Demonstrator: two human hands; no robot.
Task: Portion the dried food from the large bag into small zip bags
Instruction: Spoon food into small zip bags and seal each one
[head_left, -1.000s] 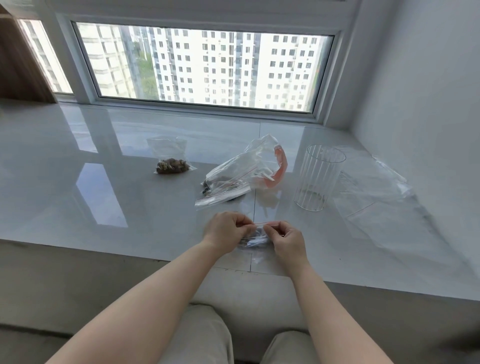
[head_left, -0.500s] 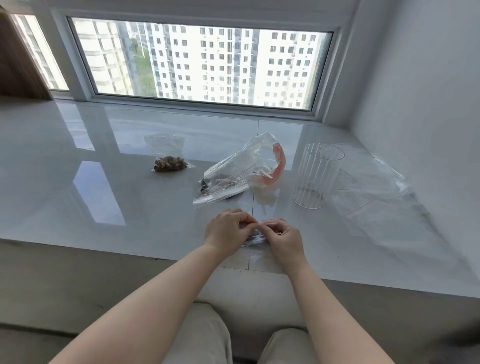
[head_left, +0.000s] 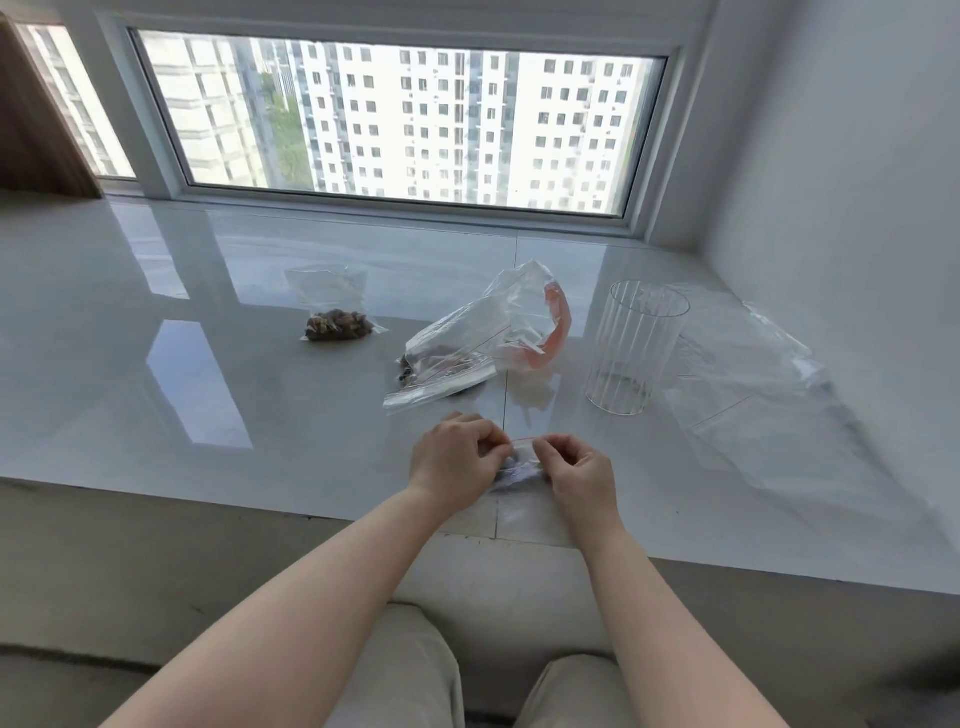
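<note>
While both hands pinch one zip bag, another lies filled.

Daylight enters through the wide window ahead and fills the room evenly. The glossy sill surface mirrors the window as pale bright patches. Shadows are soft and faint. The high-rise outside is overexposed, near white. Wide-angle distortion bows the window frame and walls toward the edges. Focus is fairly sharp throughout.
</note>
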